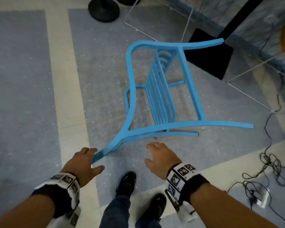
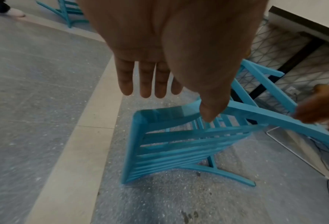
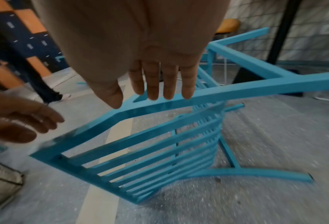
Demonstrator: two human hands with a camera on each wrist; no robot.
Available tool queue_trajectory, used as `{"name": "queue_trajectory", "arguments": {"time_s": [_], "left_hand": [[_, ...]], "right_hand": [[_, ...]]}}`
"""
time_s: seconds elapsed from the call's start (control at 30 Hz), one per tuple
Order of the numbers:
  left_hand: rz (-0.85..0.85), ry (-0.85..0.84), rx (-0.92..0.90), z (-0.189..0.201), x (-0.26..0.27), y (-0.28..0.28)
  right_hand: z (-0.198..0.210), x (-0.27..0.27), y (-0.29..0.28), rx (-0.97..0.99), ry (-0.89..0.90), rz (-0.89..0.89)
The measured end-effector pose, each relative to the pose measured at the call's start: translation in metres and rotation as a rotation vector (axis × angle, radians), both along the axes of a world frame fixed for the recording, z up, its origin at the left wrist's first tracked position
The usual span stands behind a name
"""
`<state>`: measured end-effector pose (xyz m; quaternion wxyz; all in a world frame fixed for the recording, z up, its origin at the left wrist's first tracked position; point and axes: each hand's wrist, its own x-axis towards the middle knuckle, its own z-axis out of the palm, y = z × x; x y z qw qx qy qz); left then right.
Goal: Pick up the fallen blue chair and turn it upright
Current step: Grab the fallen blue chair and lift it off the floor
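Observation:
The blue slatted chair (image 1: 187,124) lies on its side on the speckled floor, its legs pointing right and its back toward me. My left hand (image 1: 94,159) is spread at the near corner of the backrest, which sits between thumb and fingers. In the left wrist view the fingers (image 2: 146,84) are straight above the chair (image 2: 169,148). My right hand (image 1: 149,153) hovers open just short of the near rail. The right wrist view shows its straight fingers (image 3: 169,84) over the frame (image 3: 140,151), not gripping it.
A black round stand base (image 1: 104,9), white wire legs (image 1: 187,22) and a black floor plate (image 1: 209,55) stand behind the chair. Tangled cables (image 1: 273,170) and a power strip (image 1: 261,198) lie at the right. My shoes (image 1: 127,183) are close below. Another blue chair (image 2: 67,13) lies farther off.

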<state>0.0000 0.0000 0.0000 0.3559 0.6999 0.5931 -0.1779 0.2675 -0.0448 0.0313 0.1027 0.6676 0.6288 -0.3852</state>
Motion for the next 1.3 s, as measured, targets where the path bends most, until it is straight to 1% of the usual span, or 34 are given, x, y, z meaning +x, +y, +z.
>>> {"name": "queue_trajectory", "arguments": {"time_s": [0.1,0.27,0.37,0.47,0.57,0.73,0.9,1.0,1.1,1.3], "left_hand": [[-0.036,-0.024,0.002,-0.023,0.009,0.011],[-0.056,-0.002,-0.045,-0.059,0.014,0.018],[-0.025,-0.052,-0.040,-0.072,0.016,0.021],[0.009,-0.104,-0.051,-0.082,0.012,0.027],[0.020,-0.120,-0.096,-0.087,0.009,0.031],[-0.020,-0.050,-0.108,-0.079,0.015,0.031],[-0.030,-0.041,-0.108,-0.060,0.026,0.031],[-0.075,-0.039,-0.091,-0.032,0.038,0.035],[-0.163,-0.015,-0.032,0.009,0.054,0.048],[-0.322,0.099,0.103,0.120,0.090,0.081]], "right_hand": [[-0.033,-0.015,0.033,0.128,-0.111,0.109],[-0.074,-0.033,0.067,0.092,-0.235,0.234],[-0.091,-0.036,0.084,0.093,-0.242,0.253],[-0.098,-0.039,0.102,0.103,-0.265,0.316],[-0.100,-0.039,0.114,0.069,-0.284,0.317],[-0.098,-0.038,0.116,0.069,-0.260,0.305],[-0.087,-0.030,0.116,0.066,-0.270,0.279],[-0.070,-0.014,0.117,0.078,-0.282,0.265],[-0.040,0.003,0.119,0.134,-0.274,0.208],[0.030,0.036,0.119,0.238,-0.205,0.022]]}}
